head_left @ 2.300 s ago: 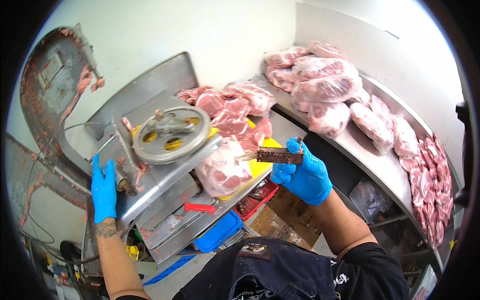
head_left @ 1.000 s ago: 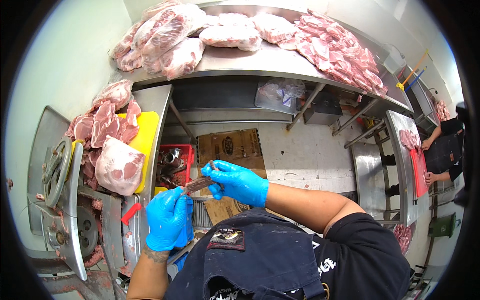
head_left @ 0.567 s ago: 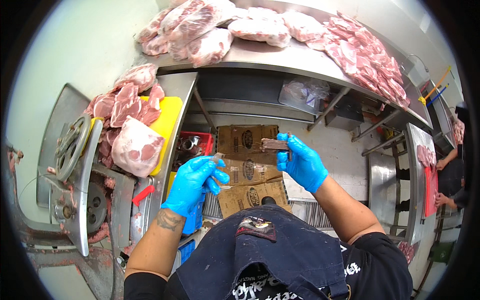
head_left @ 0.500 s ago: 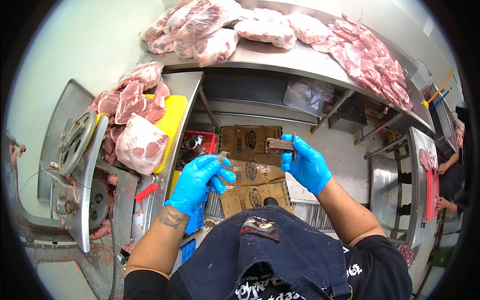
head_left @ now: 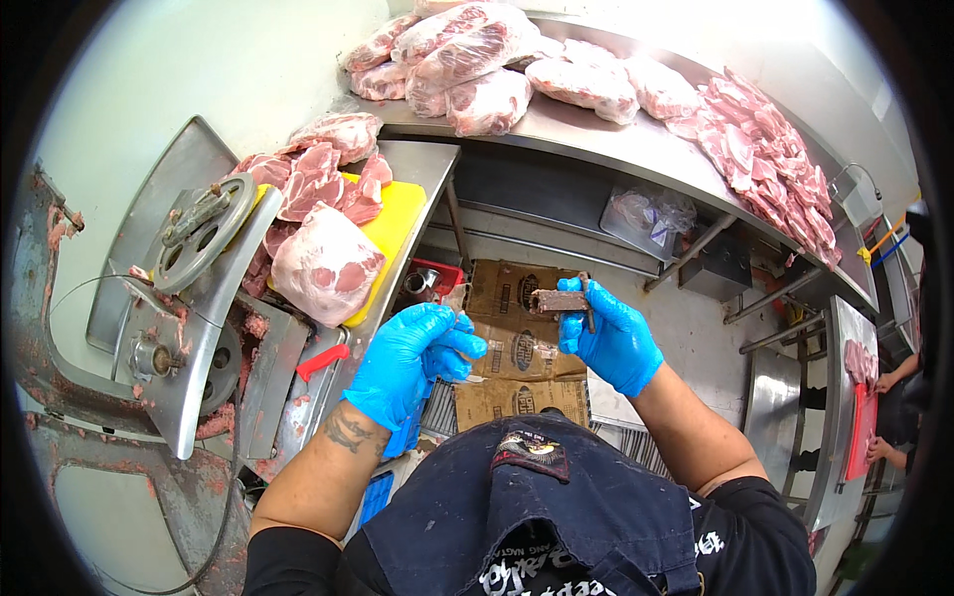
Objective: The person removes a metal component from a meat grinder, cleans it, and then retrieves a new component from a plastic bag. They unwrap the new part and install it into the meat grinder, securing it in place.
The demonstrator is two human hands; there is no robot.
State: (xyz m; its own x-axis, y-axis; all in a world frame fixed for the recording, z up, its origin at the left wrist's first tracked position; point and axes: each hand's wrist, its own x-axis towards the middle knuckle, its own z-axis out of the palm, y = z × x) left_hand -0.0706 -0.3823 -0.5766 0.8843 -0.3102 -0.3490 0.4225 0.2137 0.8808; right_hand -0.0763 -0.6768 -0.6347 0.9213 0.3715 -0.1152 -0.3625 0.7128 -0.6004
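Parted since a second ago, from meeting at the block to holding well apart, left and right. Out on the left, a blue-gloved left hand (head_left: 409, 366), fingers pinched narrow on a small brownish scrap (head_left: 455, 296), too blurred to identify. Over on the right, a blue-gloved right hand (head_left: 616, 346), fingers closed firmly on a grimy brown rectangular block (head_left: 558, 301).

Now for progress: seemingly midway, judging by the left side. Already loose, by the look of things: a grey round metal wheel (head_left: 209, 236) with openings, resting on a slanted bare-steel plate (head_left: 204, 328). Still uncleaned: pink residue along a curved grey metal machine frame (head_left: 109, 397), plus dark grime all over the block. Sliced already, far right on the long steel desk (head_left: 616, 149): a heap of thin pink meat slices (head_left: 765, 164). Still whole, on the yellow board (head_left: 399, 223) at left: a thick pale-pink meat chunk (head_left: 328, 263).

And the block itself? Between thumb and index at its right end, left end jutting free toward the left hand, not touching the scrap.
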